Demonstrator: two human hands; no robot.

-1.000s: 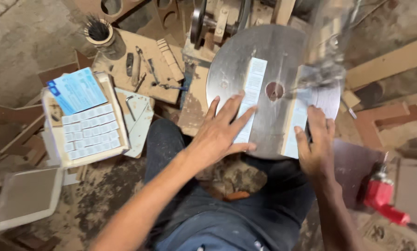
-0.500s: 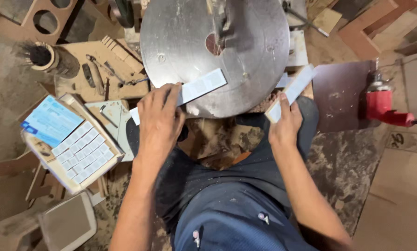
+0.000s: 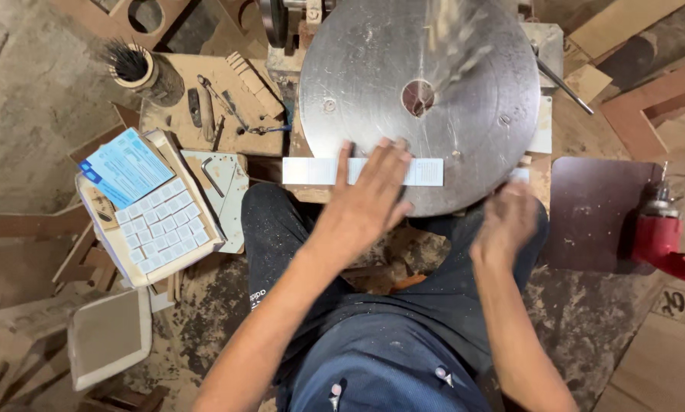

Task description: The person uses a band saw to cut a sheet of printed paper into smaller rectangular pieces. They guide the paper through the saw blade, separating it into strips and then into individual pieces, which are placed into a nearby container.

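Note:
A round grey metal disc (image 3: 373, 84) with a centre hole lies flat in front of me. Across its near edge lies a long white strip (image 3: 312, 171), level and pointing left to right. My left hand (image 3: 369, 198) presses flat on the strip's middle with fingers spread. My right hand (image 3: 506, 221) is blurred at the disc's lower right rim, and what it holds I cannot make out. A small white piece (image 3: 519, 174) shows just above its fingers.
At left a tray (image 3: 106, 236) holds several small white tiles and a blue paper (image 3: 125, 168). A wooden board (image 3: 228, 99) with hand tools and a cup of rods (image 3: 133, 65) lie behind it. A red power tool (image 3: 663, 240) and a dark board (image 3: 594, 214) are at right.
The white strip has turned from a slant to level across the disc's near edge. My left hand moved right onto its middle. The second strip that my right hand held is gone from sight.

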